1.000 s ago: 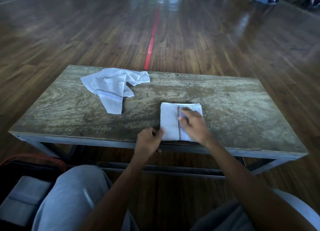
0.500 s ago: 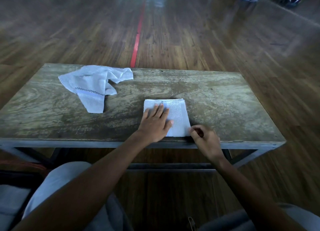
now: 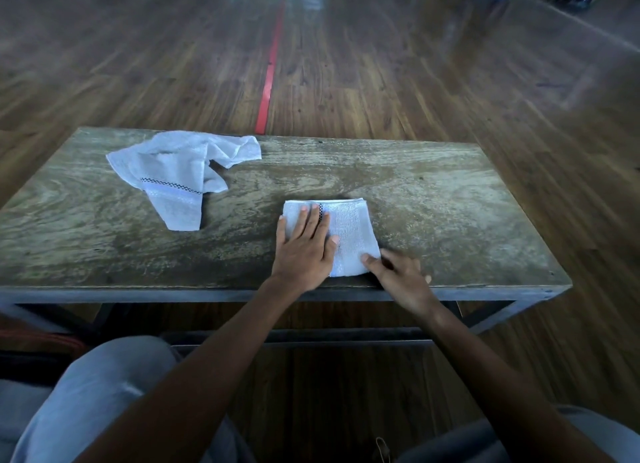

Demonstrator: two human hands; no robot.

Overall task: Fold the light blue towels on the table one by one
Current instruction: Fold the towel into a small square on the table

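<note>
Flat and spread, the left hand (image 3: 304,251) presses palm-down on the left half of the folded towel (image 3: 349,240), its fingers straight and pointing away from the person, the fingertips reaching almost to the towel's far edge and partly covering a thin dark checkered stripe (image 3: 321,213). It grips nothing; it only bears down on the cloth. Just beside it, the right hand (image 3: 398,279) lies at the towel's near right corner with one fingertip touching the cloth; the hand is motion-blurred, so whether it pinches the corner or merely touches it cannot be told. Both forearms run in from the lower corners of the view, bare and converging on the towel, the left one crossing in from farther out. That folded towel is a small light blue rectangle lying near the front edge of the worn wooden table (image 3: 433,202), roughly at its middle. Well apart from it, toward the far left corner of the tabletop, a second light blue towel (image 3: 176,175) lies crumpled and unfolded, showing its own checkered stripe. Below the table's front edge the person's light trouser leg (image 3: 104,386) shows, and beyond the table a red line (image 3: 266,91) runs across the wooden floor (image 3: 415,81).
</note>
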